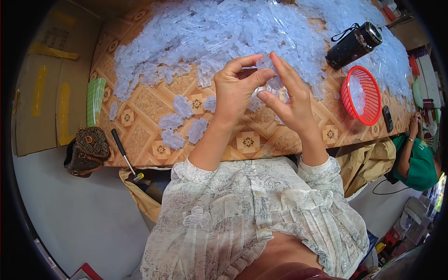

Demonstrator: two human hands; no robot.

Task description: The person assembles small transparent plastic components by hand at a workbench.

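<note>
Over the near part of the table, both hands are raised close together around a clear plastic piece [264, 62] with a round end. My left hand [235, 86] pinches it between thumb and fingers. From the other side, my right hand [295, 95] holds it with straight fingers, the thumb lower down. Fingers partly hide its shape. Several loose clear plastic pieces [171, 122] lie on the tabletop left of my left wrist. Beyond the hands spreads a big heap of similar clear plastic pieces [186, 39].
Right of my hands stand a red plastic basket [375, 100] with clear parts inside, a black flask [354, 45] and a black phone [387, 119]. A screwdriver [122, 150] and brown bag [91, 147] lie at the left edge. A person in green [417, 161] sits at far right.
</note>
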